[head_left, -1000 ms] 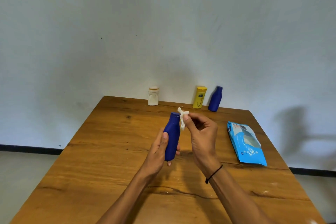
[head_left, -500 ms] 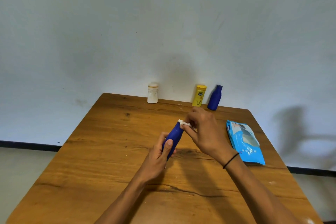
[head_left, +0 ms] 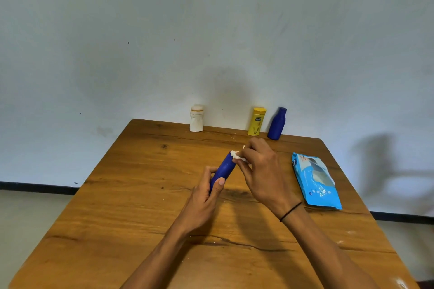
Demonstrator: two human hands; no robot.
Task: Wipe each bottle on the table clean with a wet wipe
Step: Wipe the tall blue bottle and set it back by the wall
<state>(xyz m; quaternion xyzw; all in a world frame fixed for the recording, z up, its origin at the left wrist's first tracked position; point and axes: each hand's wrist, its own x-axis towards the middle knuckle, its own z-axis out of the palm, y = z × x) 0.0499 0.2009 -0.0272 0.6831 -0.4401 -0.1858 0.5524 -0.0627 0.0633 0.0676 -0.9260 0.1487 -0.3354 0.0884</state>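
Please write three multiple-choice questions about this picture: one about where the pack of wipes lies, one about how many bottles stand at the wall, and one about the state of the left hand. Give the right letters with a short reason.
1. Where does the wipes pack lie on the table?
A. on the person's right side
B. on the person's left side
C. beside the white bottle

2. How many bottles stand at the far edge?
A. one
B. three
C. five

3. What does the left hand do?
A. lies flat on the table
B. holds the pack
C. grips the blue bottle

Answers:
1 A, it lies right of the right hand.
2 B, the white bottle, yellow bottle and dark blue bottle.
3 C, fingers and thumb curl around its lower end.
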